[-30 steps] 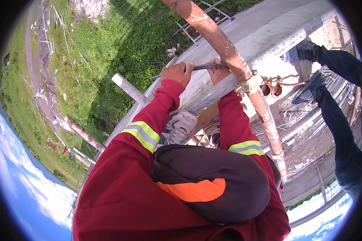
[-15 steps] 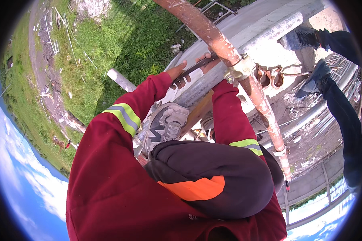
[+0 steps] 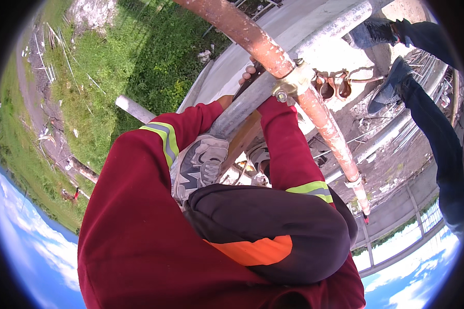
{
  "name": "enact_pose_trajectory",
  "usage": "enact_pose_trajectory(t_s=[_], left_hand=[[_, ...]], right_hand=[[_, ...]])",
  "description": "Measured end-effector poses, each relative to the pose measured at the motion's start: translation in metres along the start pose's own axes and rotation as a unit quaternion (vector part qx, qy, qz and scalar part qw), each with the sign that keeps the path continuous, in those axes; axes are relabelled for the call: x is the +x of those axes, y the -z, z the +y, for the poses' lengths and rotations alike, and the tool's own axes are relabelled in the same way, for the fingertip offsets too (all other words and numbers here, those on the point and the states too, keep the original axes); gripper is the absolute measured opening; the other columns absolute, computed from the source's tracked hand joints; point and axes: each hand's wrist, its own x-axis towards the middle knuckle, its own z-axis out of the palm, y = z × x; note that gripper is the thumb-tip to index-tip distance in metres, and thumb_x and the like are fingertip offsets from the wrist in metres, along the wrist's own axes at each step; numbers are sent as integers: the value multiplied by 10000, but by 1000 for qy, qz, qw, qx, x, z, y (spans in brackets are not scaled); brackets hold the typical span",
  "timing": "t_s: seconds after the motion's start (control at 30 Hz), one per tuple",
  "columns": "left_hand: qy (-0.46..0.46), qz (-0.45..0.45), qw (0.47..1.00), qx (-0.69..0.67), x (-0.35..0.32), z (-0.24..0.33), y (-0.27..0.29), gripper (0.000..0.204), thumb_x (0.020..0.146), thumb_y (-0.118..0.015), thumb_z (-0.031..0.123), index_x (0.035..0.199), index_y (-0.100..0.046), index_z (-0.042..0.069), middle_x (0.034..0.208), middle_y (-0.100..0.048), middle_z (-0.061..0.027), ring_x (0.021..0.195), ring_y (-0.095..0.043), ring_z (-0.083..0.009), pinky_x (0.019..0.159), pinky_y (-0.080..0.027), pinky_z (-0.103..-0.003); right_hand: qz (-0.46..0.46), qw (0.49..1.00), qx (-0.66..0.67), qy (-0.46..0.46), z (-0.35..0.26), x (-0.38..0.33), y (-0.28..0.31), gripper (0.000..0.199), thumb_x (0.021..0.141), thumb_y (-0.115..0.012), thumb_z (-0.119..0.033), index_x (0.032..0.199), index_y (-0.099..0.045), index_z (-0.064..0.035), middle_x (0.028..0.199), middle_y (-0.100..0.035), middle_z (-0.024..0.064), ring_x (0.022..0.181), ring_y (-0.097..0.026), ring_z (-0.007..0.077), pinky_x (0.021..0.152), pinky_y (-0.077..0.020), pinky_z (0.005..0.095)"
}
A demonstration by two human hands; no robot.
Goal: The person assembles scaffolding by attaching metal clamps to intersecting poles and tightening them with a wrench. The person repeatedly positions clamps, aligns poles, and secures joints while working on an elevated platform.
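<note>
A grey scaffold pipe (image 3: 247, 103) runs diagonally in front of me and crosses a rust-red, paint-flecked pipe (image 3: 258, 42). A metal clamp (image 3: 293, 86) with a bolt sits at their crossing. My right hand (image 3: 247, 73) reaches under the grey pipe, and its fingers curl at the far side around a dark, narrow metal tool (image 3: 246, 85). The tool lies along the pipe, partly covered, so its exact kind does not show. My left hand (image 3: 225, 101) is at the pipe's far side, with only the wrist area visible and the fingers hidden.
Two rusty open clamps (image 3: 333, 86) lie right of the joint. Another person's dark-trousered leg (image 3: 433, 129) and shoes stand at the right. My grey shoe (image 3: 203, 162) rests beside a wooden board (image 3: 241, 136). Grass (image 3: 160, 62) lies far below, left of a pipe end (image 3: 131, 107).
My view has shifted, so the scene sits further left and higher. My left hand has slid down behind the grey pipe; its fingers and much of the dark tool are now hidden.
</note>
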Motion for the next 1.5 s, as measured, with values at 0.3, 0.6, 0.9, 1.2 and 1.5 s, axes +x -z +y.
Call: enact_pose_trajectory(t_s=[0.3,0.6,0.9,1.2,1.5], left_hand=[[-66,142,981,114,36,-31,-3,305,852,-614,270,1083,-629,71,952,-686,-123,839,-641,-188,752,-490,-338],[122,49,990,-59,-11,23,17,395,925,-317,363,804,-568,83,586,-517,-71,436,-459,-209,423,-394,-372],[-140,278,696,647,-41,212,157,487,939,-350,476,1052,-657,115,898,-684,-134,898,-646,-335,840,-478,-436],[30,393,805,443,-96,146,80,588,928,-296,476,877,-707,58,900,-685,-176,854,-663,-336,780,-506,-457],[12,417,797,437,-96,147,72,527,904,-343,455,901,-717,84,869,-693,-154,814,-677,-323,744,-516,-442]], right_hand=[[61,998,-21,-8,-3,0,11,336,988,-406,-316,1248,-467,-111,949,-601,82,843,-603,274,772,-530,475],[71,994,-13,76,4,-10,-19,374,926,-525,-362,1244,-502,-168,1264,-546,10,1117,-523,218,883,-465,459],[94,970,-80,210,18,-13,-47,488,856,-582,-358,1261,-479,-107,1375,-455,68,1348,-320,289,1091,-283,498],[62,988,5,142,13,-16,-60,718,847,-468,-564,1376,-334,-97,1489,-248,155,1397,-177,390,1132,-125,580],[-119,993,-22,-3,11,19,-34,616,891,-433,-520,1268,-484,-35,1475,-328,114,1398,-211,324,1142,-150,548]])
